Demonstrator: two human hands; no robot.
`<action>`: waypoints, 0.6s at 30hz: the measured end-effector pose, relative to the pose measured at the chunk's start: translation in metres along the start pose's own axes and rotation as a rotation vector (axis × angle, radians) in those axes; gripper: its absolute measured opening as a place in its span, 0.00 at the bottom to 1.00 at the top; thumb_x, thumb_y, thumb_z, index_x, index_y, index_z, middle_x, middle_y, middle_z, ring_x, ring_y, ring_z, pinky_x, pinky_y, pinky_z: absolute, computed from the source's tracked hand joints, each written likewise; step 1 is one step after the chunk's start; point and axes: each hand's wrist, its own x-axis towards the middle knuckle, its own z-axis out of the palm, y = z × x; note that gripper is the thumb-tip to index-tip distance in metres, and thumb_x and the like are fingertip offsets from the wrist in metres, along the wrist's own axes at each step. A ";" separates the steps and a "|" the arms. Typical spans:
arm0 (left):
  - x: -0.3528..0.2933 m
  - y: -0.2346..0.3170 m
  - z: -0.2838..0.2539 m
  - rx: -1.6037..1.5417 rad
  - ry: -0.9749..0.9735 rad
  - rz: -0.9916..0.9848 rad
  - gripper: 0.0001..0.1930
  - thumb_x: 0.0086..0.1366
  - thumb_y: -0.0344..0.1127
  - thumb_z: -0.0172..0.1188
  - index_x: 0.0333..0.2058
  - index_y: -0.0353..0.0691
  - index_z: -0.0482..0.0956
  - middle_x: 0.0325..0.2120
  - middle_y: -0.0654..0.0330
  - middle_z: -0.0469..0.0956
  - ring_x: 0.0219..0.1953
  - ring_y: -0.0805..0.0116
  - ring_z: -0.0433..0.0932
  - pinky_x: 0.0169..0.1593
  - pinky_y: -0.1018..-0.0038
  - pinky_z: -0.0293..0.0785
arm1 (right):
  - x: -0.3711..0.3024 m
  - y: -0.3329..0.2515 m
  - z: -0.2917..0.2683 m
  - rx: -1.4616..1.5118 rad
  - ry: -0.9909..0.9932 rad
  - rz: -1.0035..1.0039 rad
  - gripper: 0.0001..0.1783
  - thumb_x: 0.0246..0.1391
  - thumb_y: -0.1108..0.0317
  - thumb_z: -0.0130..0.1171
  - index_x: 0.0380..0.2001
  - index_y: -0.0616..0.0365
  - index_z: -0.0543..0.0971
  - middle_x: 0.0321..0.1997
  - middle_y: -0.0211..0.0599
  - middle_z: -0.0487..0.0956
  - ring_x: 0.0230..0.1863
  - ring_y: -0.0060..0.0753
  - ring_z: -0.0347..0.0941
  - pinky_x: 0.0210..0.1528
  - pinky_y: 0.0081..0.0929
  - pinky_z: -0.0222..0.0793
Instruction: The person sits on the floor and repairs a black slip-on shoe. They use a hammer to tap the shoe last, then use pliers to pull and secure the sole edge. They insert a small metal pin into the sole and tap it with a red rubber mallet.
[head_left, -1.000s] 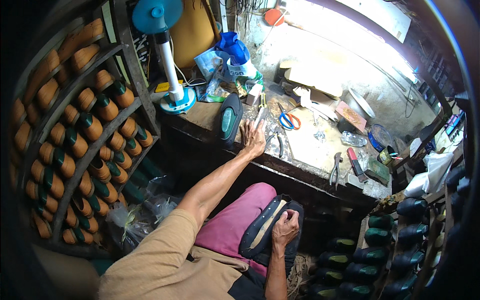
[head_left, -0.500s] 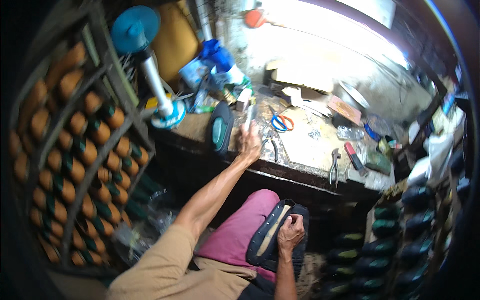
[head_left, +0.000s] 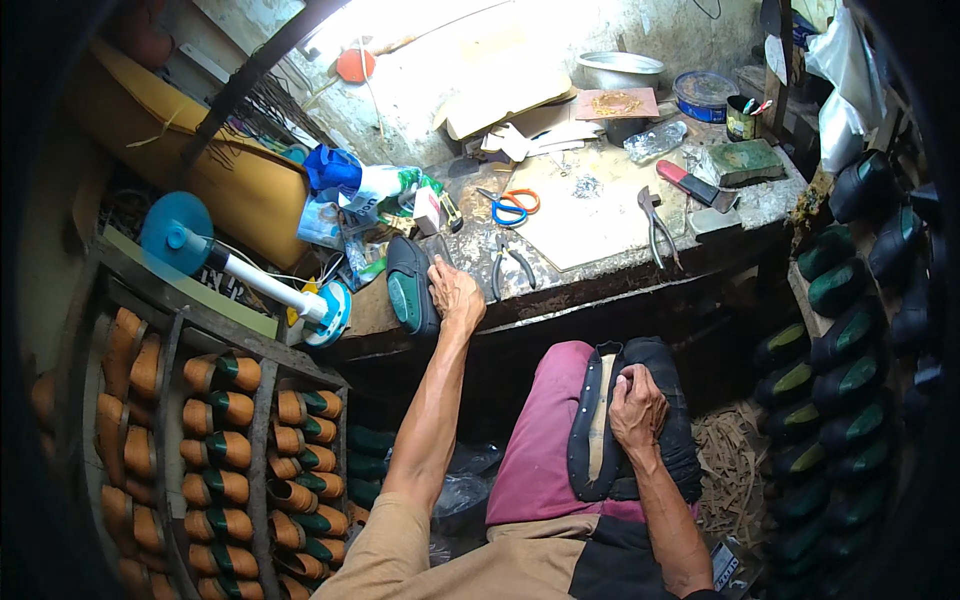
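My left hand (head_left: 456, 292) reaches over the front of the workbench, fingers curled and pointing away from me. Past its fingertips shows a thin greyish piece; most of what it grips is hidden. Right beside it, on its left, lies a dark shoe (head_left: 405, 285) with a green insole. On my lap my right hand (head_left: 638, 405) rests with its fingers bent and drawn together. If it pinches anything, that is too small to make out. Next to it lies a dark shoe piece (head_left: 590, 440) with pale dots along its edge and a tan strip down the middle.
On the bench lie scissors (head_left: 512, 207), black-handled pliers (head_left: 512, 268), metal pincers (head_left: 655, 232) and a red-handled tool (head_left: 694, 186). A blue-and-white fan (head_left: 265, 285) leans at the left. Racks of tan shoes (head_left: 222, 450) stand left; dark shoes (head_left: 845, 345) hang right.
The view has swung toward the right. My left hand now lies closer against the dark shoe, and the thin pale piece past its fingers shows less. My right hand stays on my lap.
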 end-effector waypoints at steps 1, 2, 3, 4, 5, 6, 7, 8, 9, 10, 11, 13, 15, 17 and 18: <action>0.000 0.001 -0.001 0.016 -0.023 0.004 0.32 0.73 0.35 0.60 0.72 0.25 0.75 0.75 0.35 0.66 0.72 0.28 0.70 0.73 0.42 0.72 | 0.000 0.002 -0.002 0.000 -0.004 0.018 0.07 0.72 0.67 0.61 0.47 0.56 0.80 0.46 0.47 0.88 0.43 0.64 0.87 0.44 0.57 0.80; 0.002 0.003 -0.003 0.050 -0.027 0.018 0.32 0.75 0.37 0.57 0.74 0.27 0.74 0.74 0.35 0.68 0.72 0.27 0.71 0.75 0.40 0.70 | 0.001 0.003 -0.003 0.016 0.006 0.023 0.06 0.72 0.68 0.61 0.47 0.56 0.81 0.46 0.48 0.87 0.43 0.64 0.87 0.44 0.57 0.80; 0.003 0.004 -0.007 0.084 -0.082 0.013 0.30 0.74 0.39 0.57 0.71 0.29 0.77 0.73 0.36 0.69 0.72 0.28 0.70 0.75 0.39 0.68 | 0.001 0.004 -0.004 0.021 0.013 0.003 0.06 0.72 0.68 0.61 0.47 0.56 0.80 0.45 0.48 0.87 0.43 0.64 0.87 0.44 0.57 0.80; 0.004 0.005 -0.012 0.236 -0.059 0.114 0.28 0.74 0.40 0.58 0.68 0.30 0.80 0.73 0.37 0.70 0.72 0.29 0.70 0.75 0.37 0.66 | 0.001 0.006 -0.005 0.026 0.011 0.005 0.06 0.72 0.68 0.61 0.47 0.56 0.80 0.45 0.48 0.87 0.43 0.64 0.86 0.44 0.57 0.80; 0.006 0.004 -0.019 0.389 -0.089 0.193 0.25 0.71 0.41 0.61 0.60 0.31 0.86 0.73 0.37 0.71 0.73 0.32 0.69 0.73 0.36 0.65 | 0.000 0.006 -0.005 0.029 0.002 0.017 0.05 0.72 0.68 0.61 0.47 0.57 0.80 0.45 0.48 0.87 0.43 0.64 0.86 0.44 0.56 0.80; 0.007 0.004 -0.025 0.543 -0.099 0.279 0.23 0.67 0.41 0.64 0.53 0.31 0.93 0.73 0.38 0.72 0.73 0.35 0.68 0.72 0.35 0.63 | 0.000 0.007 -0.004 0.044 0.010 0.019 0.05 0.72 0.68 0.61 0.46 0.57 0.80 0.45 0.48 0.87 0.43 0.64 0.86 0.44 0.56 0.80; 0.008 0.004 -0.031 0.559 -0.091 0.304 0.22 0.67 0.42 0.64 0.50 0.32 0.94 0.72 0.39 0.74 0.72 0.35 0.68 0.71 0.36 0.62 | 0.000 0.008 -0.004 0.055 0.012 0.022 0.05 0.72 0.68 0.61 0.46 0.57 0.80 0.45 0.48 0.87 0.43 0.64 0.86 0.44 0.56 0.80; 0.011 0.003 -0.037 0.575 -0.059 0.332 0.21 0.67 0.43 0.64 0.47 0.34 0.95 0.71 0.40 0.75 0.72 0.36 0.69 0.70 0.36 0.62 | 0.000 0.008 -0.002 0.065 0.012 0.028 0.05 0.72 0.68 0.61 0.46 0.57 0.80 0.45 0.49 0.87 0.43 0.64 0.86 0.44 0.56 0.80; 0.014 0.001 -0.043 0.584 -0.052 0.329 0.20 0.67 0.44 0.64 0.45 0.35 0.96 0.70 0.41 0.76 0.71 0.37 0.69 0.68 0.36 0.61 | 0.001 0.007 -0.001 0.069 0.017 0.008 0.05 0.72 0.69 0.61 0.46 0.58 0.80 0.43 0.49 0.87 0.41 0.63 0.86 0.43 0.56 0.80; 0.018 0.000 -0.047 0.643 -0.081 0.304 0.21 0.69 0.42 0.63 0.52 0.36 0.94 0.68 0.44 0.77 0.69 0.41 0.71 0.64 0.40 0.64 | 0.001 0.006 -0.001 0.073 0.024 -0.008 0.05 0.73 0.69 0.61 0.45 0.59 0.80 0.42 0.49 0.87 0.40 0.63 0.86 0.43 0.56 0.79; 0.021 -0.001 -0.050 0.607 -0.076 0.278 0.21 0.71 0.42 0.63 0.54 0.38 0.94 0.68 0.44 0.77 0.70 0.41 0.71 0.65 0.41 0.64 | 0.001 0.006 0.000 0.075 0.034 -0.025 0.05 0.73 0.69 0.61 0.45 0.59 0.81 0.41 0.50 0.87 0.39 0.62 0.86 0.42 0.55 0.79; 0.030 -0.003 -0.049 0.514 -0.051 0.224 0.21 0.74 0.42 0.61 0.59 0.41 0.92 0.68 0.44 0.77 0.71 0.43 0.71 0.67 0.42 0.64 | 0.002 0.003 0.000 0.083 0.001 -0.002 0.05 0.72 0.68 0.60 0.45 0.58 0.80 0.42 0.49 0.86 0.41 0.63 0.86 0.43 0.56 0.79; 0.038 -0.005 -0.046 0.583 -0.065 0.248 0.22 0.77 0.42 0.59 0.65 0.49 0.89 0.65 0.48 0.78 0.69 0.46 0.72 0.66 0.42 0.65 | 0.002 0.001 -0.001 0.080 -0.033 0.014 0.05 0.72 0.68 0.59 0.45 0.57 0.80 0.45 0.48 0.86 0.44 0.65 0.86 0.45 0.57 0.80; 0.043 -0.006 -0.042 0.667 -0.138 0.272 0.22 0.78 0.42 0.58 0.66 0.54 0.88 0.64 0.48 0.78 0.69 0.47 0.72 0.65 0.42 0.66 | 0.001 -0.001 -0.002 0.083 -0.033 0.000 0.07 0.73 0.65 0.56 0.46 0.56 0.79 0.46 0.48 0.86 0.45 0.66 0.85 0.47 0.59 0.81; 0.041 -0.005 -0.038 0.739 -0.116 0.296 0.23 0.79 0.42 0.55 0.67 0.54 0.88 0.64 0.49 0.78 0.69 0.48 0.72 0.65 0.41 0.66 | 0.001 -0.002 -0.002 0.083 -0.003 -0.013 0.07 0.72 0.66 0.58 0.45 0.56 0.80 0.45 0.49 0.86 0.44 0.65 0.86 0.46 0.58 0.80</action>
